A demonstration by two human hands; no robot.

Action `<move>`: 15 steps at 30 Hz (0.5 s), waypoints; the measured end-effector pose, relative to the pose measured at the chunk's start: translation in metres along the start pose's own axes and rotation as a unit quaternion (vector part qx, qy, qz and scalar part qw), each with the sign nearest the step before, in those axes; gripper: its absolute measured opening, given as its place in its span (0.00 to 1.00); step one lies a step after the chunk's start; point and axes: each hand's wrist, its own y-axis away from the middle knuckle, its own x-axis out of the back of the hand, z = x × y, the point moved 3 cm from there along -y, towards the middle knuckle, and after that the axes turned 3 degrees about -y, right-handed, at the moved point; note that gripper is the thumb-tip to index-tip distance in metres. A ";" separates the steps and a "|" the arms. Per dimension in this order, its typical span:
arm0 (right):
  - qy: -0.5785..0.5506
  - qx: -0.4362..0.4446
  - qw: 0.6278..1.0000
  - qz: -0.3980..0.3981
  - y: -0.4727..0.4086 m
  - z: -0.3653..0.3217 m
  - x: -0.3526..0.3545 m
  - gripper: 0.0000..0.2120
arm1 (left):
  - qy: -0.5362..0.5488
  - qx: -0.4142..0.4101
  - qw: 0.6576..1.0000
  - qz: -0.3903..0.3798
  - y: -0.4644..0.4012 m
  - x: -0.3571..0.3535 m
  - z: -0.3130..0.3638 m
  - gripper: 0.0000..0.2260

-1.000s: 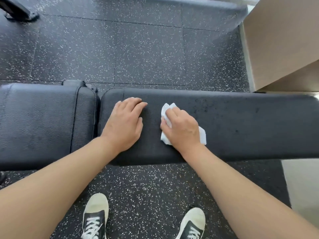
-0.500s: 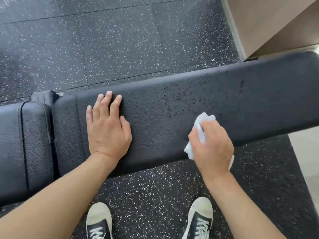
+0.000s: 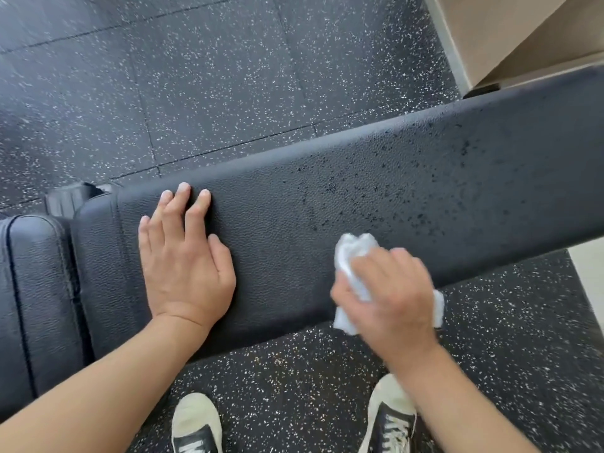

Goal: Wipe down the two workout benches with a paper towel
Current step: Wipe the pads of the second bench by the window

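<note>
Right hand (image 3: 389, 295) is clutching the bunched paper towel (image 3: 354, 256), and we are pressing it on the near edge of the long desk pad (image 3: 392, 178). Left hand (image 3: 184, 256) is lying flat, fingers spread, near the pad's left end. Dark droplets are dotting the pad to the right, so that stretch looks undone to us. Second pad (image 3: 36, 289) is sitting at far left. Speckled rubber floor (image 3: 196, 76), beige wall (image 3: 510, 31) top right, shoes (image 3: 196, 423) below.

The right hand (image 3: 389, 295) is motion-blurred, hiding much of the paper towel (image 3: 351, 256) — the bench (image 3: 425, 178) runs off-frame.
</note>
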 end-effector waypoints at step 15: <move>-0.042 0.047 0.996 -0.055 -0.156 -0.081 -0.085 0.10 | -0.007 -0.002 1.000 -0.003 0.000 -0.005 -0.005 0.27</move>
